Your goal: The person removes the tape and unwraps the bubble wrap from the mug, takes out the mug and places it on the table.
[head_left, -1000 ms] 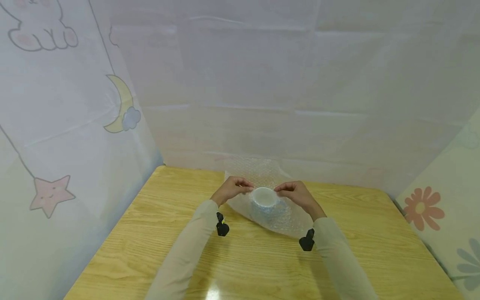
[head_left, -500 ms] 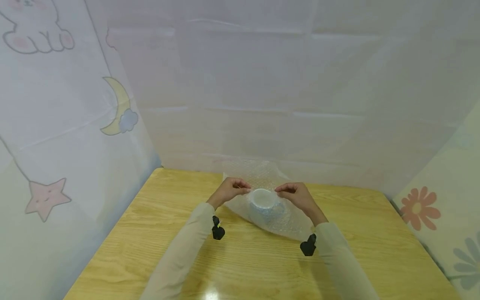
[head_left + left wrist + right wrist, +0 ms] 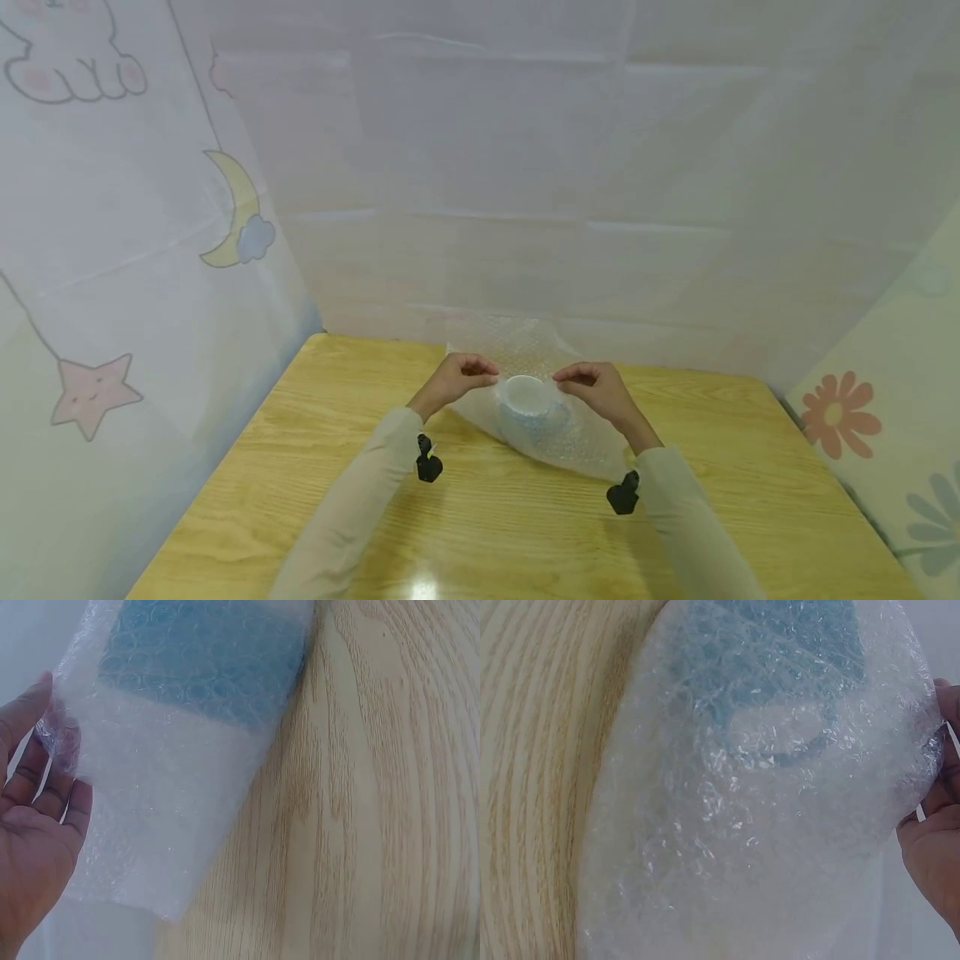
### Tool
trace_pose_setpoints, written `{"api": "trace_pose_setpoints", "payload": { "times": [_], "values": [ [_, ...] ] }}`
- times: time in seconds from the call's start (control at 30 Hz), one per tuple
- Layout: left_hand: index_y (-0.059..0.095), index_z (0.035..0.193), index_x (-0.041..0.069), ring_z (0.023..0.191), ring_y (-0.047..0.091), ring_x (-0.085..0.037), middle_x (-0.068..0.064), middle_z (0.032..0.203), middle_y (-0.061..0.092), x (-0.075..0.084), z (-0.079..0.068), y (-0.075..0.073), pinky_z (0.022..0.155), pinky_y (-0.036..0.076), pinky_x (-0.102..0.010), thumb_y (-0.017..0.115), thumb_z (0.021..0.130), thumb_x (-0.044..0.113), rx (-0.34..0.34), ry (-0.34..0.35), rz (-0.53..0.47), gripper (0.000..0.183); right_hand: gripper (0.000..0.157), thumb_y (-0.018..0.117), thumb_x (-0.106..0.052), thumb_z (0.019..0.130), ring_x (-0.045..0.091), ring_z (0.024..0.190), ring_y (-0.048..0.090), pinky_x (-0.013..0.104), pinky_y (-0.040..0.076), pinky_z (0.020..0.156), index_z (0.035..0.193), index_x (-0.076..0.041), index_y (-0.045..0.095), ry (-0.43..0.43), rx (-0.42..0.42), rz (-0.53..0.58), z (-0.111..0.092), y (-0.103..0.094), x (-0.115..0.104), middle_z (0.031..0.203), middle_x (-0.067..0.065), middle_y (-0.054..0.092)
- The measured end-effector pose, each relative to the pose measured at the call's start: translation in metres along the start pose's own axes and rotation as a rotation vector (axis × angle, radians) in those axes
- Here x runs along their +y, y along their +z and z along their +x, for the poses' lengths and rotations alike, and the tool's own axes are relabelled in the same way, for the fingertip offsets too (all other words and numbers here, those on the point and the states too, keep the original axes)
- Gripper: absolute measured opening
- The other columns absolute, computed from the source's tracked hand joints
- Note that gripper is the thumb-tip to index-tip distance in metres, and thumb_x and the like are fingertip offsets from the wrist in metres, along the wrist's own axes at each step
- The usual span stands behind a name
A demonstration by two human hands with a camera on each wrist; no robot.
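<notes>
A light blue mug (image 3: 534, 417) with a white inside stands in a sheet of bubble wrap (image 3: 592, 448) near the table's back edge. In the right wrist view the handle of the mug (image 3: 786, 645) shows blurred through the bubble wrap (image 3: 727, 847). My left hand (image 3: 448, 383) pinches the wrap's upper edge just left of the rim; the left wrist view shows the thumb and fingers of the left hand (image 3: 37, 832) on that edge. On the other side, my right hand (image 3: 606, 396) pinches the edge right of the rim. Part of the wrap rises behind the mug.
The wooden table (image 3: 495, 533) extends in front of the wrap and to both sides. A pale cloth backdrop (image 3: 480, 167) hangs behind it, with printed side panels left and right. A black device (image 3: 429, 462) is strapped at each wrist.
Both hands have drawn slightly apart, the left to the left and the right to the right, still pinching the wrap edge. The mug stays where it was; the head view shifts a little.
</notes>
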State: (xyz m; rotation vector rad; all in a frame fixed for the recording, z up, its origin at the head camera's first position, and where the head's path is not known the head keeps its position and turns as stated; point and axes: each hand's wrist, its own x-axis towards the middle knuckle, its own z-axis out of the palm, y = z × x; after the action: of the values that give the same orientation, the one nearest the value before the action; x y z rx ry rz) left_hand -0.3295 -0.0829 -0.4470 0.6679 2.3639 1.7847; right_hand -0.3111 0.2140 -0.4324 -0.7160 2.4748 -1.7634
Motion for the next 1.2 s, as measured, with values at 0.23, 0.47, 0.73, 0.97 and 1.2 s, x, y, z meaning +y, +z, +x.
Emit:
{"api": "trace_pose_setpoints", "payload": {
  "times": [0.23, 0.47, 0.73, 0.97, 1.2],
  "values": [
    [0.071, 0.103, 0.002, 0.087, 0.064, -0.017, -0.003, 0.097, 0.069, 0.001, -0.004, -0.003, 0.08, 0.053, -0.031, 0.071, 0.089, 0.01, 0.002, 0.017, 0.009, 0.017, 0.016, 0.069, -0.007, 0.091, 0.033, 0.092, 0.065, 0.041, 0.055, 0.082, 0.103, 0.004, 0.071, -0.046, 0.013, 0.002, -0.007, -0.002, -0.003, 0.104, 0.015, 0.068],
    [0.07, 0.105, -0.001, 0.088, 0.064, -0.018, -0.005, 0.097, 0.069, 0.003, -0.012, -0.007, 0.08, 0.053, -0.032, 0.072, 0.089, 0.011, -0.004, 0.05, -0.001, 0.02, 0.016, 0.067, -0.006, 0.092, 0.022, 0.09, 0.066, 0.032, 0.055, 0.079, 0.104, 0.004, 0.07, -0.103, 0.026, -0.023, -0.014, -0.003, -0.006, 0.105, 0.02, 0.067],
    [0.068, 0.104, -0.001, 0.083, 0.061, -0.018, -0.004, 0.093, 0.066, 0.004, -0.016, -0.011, 0.074, 0.051, -0.03, 0.073, 0.088, 0.013, -0.018, 0.027, 0.014, 0.022, 0.022, 0.067, -0.002, 0.091, 0.019, 0.089, 0.065, 0.028, 0.055, 0.076, 0.112, 0.004, 0.068, -0.105, 0.02, -0.042, -0.018, -0.004, -0.018, 0.105, 0.026, 0.064],
    [0.063, 0.111, -0.001, 0.084, 0.065, -0.02, -0.005, 0.088, 0.068, 0.017, -0.007, -0.007, 0.078, 0.052, -0.036, 0.066, 0.094, 0.017, -0.043, -0.059, 0.063, 0.025, 0.026, 0.065, -0.007, 0.094, 0.032, 0.082, 0.066, 0.036, 0.055, 0.069, 0.116, 0.006, 0.066, -0.027, -0.009, -0.204, -0.012, 0.002, -0.055, 0.095, 0.019, 0.068],
    [0.067, 0.116, 0.006, 0.085, 0.065, -0.016, -0.004, 0.106, 0.066, 0.029, 0.004, -0.001, 0.079, 0.053, -0.037, 0.063, 0.096, 0.028, -0.102, -0.154, 0.172, 0.029, 0.034, 0.067, -0.027, 0.093, 0.023, 0.079, 0.067, 0.037, 0.054, 0.068, 0.116, -0.002, 0.069, 0.131, -0.106, -0.377, 0.01, 0.003, -0.037, 0.095, 0.008, 0.071]
  ]
}}
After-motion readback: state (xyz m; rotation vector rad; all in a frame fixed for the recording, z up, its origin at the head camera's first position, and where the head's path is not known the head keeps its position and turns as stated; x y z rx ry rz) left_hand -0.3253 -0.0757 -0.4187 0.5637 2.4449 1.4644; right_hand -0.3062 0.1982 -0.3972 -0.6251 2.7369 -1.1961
